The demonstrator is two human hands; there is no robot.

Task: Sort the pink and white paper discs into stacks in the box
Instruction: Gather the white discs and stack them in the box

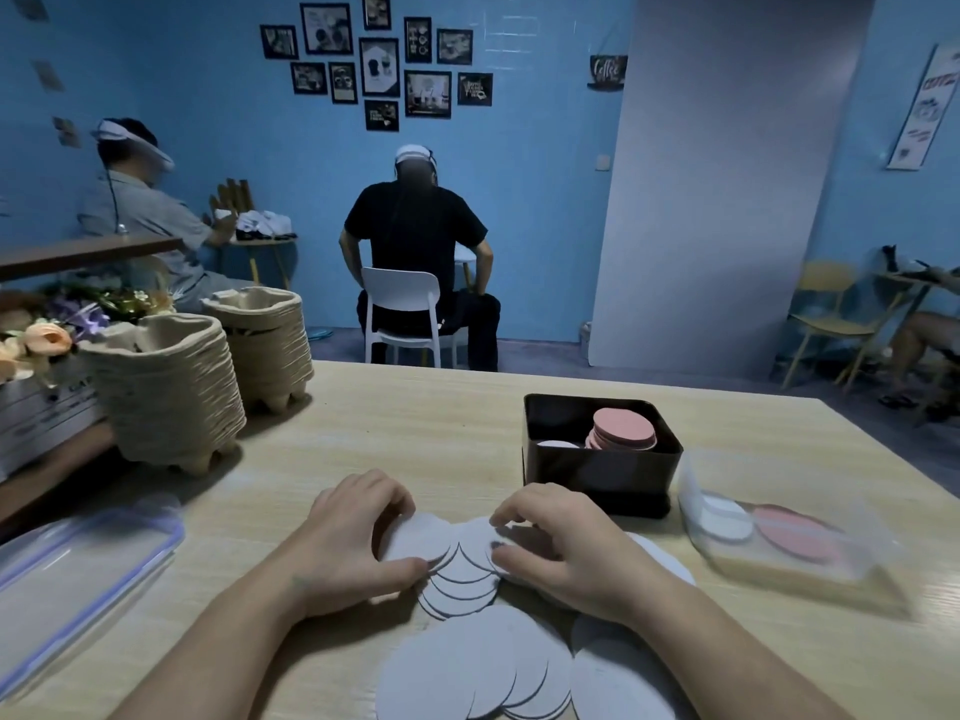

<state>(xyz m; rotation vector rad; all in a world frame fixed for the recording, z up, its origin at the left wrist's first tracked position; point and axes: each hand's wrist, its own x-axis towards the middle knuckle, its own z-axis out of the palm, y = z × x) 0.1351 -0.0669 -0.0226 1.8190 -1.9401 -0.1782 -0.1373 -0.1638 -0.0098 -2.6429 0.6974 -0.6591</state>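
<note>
Several white paper discs [470,662] lie fanned out on the wooden table in front of me. My left hand [345,537] pinches the edge of one white disc [415,537] between thumb and fingers. My right hand [561,543] presses its fingertips on overlapping white discs [475,556] beside it. Behind my right hand stands a dark box [602,478] holding a stack of pink discs [622,430] on the right and a low white disc stack [557,444] on the left.
A clear plastic container [779,537] at the right holds white and pink discs. Its clear lid [78,569] lies at the left. Two stacks of pulp cup trays [171,387] stand at the back left. Seated people and a white chair [402,314] are beyond the table.
</note>
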